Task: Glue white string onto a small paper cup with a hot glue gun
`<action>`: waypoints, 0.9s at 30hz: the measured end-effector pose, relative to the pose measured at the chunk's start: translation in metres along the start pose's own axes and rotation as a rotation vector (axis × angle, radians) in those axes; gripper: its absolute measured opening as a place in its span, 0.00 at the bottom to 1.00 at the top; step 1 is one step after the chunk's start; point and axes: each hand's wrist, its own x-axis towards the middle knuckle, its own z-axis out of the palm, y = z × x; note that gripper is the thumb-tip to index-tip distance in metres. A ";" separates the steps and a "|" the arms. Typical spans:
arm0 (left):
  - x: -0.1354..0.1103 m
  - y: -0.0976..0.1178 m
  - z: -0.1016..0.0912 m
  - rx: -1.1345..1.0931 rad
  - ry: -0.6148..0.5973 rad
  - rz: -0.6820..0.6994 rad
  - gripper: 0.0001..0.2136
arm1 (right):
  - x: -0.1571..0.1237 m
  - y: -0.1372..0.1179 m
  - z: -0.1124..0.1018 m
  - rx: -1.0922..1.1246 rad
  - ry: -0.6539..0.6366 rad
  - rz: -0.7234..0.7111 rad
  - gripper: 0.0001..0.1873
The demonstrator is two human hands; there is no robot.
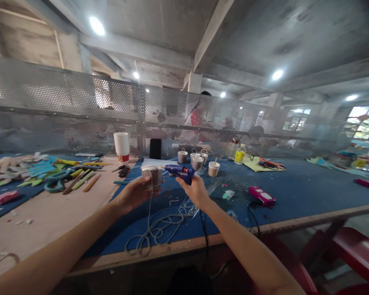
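My left hand is wrapped round a paper cup with grey cord wound about its side, held above the table. From the cup the loose grey cord hangs down and lies in loops near the table's front edge. A blue hot glue gun is gripped in my right hand, its nozzle pointing left at the cup's upper side. Whether the nozzle touches the cup I cannot tell. Several small cord-covered cups with handles stand behind the glue gun, beside a paper cup with a stick in it.
Stacked white paper cups stand at the back left, near scissors and coloured strips. Clear glue sticks lie below my right hand. A magenta packet and a yellow-labelled bottle are to the right. Perforated metal panels rise behind the table.
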 end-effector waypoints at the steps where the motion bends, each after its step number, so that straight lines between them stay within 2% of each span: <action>1: -0.001 0.001 0.002 0.006 0.020 0.004 0.19 | 0.001 0.001 -0.001 0.101 -0.015 0.047 0.21; 5: -0.005 0.002 0.009 0.026 0.094 0.025 0.17 | 0.011 0.016 0.002 0.519 -0.067 0.223 0.21; 8: -0.006 0.003 0.011 0.030 0.131 0.037 0.14 | 0.018 0.032 0.006 0.667 -0.084 0.387 0.21; 12: -0.004 0.001 0.007 0.051 0.133 0.042 0.15 | 0.021 0.049 0.009 0.436 -0.110 0.515 0.20; 19: 0.000 -0.002 0.001 0.093 0.108 0.050 0.13 | 0.016 0.061 0.007 0.118 -0.208 0.573 0.20; 24: 0.000 -0.002 0.002 0.107 0.092 0.063 0.12 | 0.020 0.064 0.002 -0.184 -0.278 0.571 0.29; 27: 0.000 -0.002 0.003 0.098 0.091 0.067 0.12 | 0.021 0.063 0.000 -0.318 -0.303 0.564 0.32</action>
